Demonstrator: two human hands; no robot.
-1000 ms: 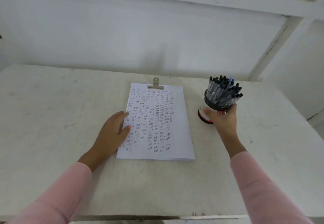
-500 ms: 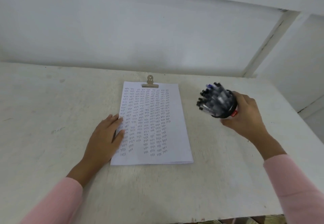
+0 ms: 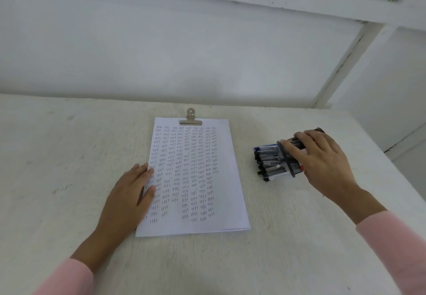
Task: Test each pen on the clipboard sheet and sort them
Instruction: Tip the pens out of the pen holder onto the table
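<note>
Tipping the pen cup (image 3: 291, 154) onto the table (image 3: 69, 156), right hand (image 3: 322, 161) fingers wrapped round it; left hand (image 3: 129, 193) flat, open, steadying the sheet (image 3: 196, 179). Next: likely spill pens (image 3: 267, 161), pick 1.

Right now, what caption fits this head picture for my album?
Right hand tips the pen cup sideways; left hand steadies the sheet.

The clipboard sheet (image 3: 196, 179) is covered in columns of one small handwritten word, seemingly "test".
</note>
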